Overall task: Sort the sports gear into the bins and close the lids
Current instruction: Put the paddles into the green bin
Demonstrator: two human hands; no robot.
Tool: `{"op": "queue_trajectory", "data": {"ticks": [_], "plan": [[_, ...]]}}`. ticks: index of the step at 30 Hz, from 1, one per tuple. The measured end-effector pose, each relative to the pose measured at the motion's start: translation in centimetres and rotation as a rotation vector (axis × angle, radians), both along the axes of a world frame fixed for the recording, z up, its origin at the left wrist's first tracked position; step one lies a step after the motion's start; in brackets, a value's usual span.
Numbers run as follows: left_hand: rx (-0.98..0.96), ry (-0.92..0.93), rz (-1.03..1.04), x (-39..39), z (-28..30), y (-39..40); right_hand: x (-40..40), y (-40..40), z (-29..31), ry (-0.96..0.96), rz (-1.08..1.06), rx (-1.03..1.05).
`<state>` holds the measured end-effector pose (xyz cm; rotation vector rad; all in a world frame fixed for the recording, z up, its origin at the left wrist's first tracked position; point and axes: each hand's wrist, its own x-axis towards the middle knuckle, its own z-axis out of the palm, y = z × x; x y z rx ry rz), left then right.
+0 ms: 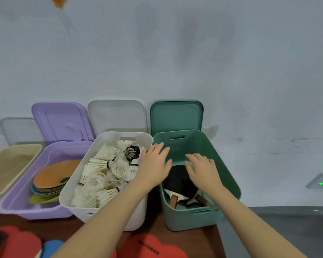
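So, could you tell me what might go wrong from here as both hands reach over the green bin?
1. The paddle handles stick up near the green bin rim; they may stop the green lid seating flat.
2. The left hand hovers over the heaped shuttlecocks in the white bin; a brush could knock some out.
3. The right hand could be pinched when the lid drops.

Before me stand four open plastic bins: one beige (13, 164), one purple (26, 200), one white (108, 218), one green (190, 220).
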<state>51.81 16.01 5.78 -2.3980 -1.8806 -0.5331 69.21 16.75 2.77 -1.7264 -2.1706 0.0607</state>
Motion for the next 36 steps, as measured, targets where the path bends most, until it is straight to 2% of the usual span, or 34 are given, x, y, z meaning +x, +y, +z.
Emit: {"op": "queue_trajectory", "data": {"ticks": [5,12,20,26,32,36], "plan": [[0.052,0.006,-0.004,-6.1,1.2,-3.7,-5.2,-2.8,0.8,0.066,0.064,0.109],[0.009,-0.054,0.013,-16.7,0.7,-8.9,-14.9,-7.9,1.8,0.175,0.140,0.214],[-0.080,-0.159,0.063,-26.7,-2.7,-15.4,-23.8,-14.5,-2.3,0.299,0.167,0.252],[-0.167,-0.192,0.067,-30.9,-7.6,-20.1,-27.1,-19.9,-6.9,0.263,0.072,0.052],[-0.363,-0.183,0.198,-33.0,-12.5,-22.6,-27.6,-22.3,-11.4,-0.060,-0.194,-0.372],[-0.597,-0.127,0.243,-33.1,-15.1,-23.8,-28.6,-23.4,-13.4,-0.136,-0.284,-0.555]]}}
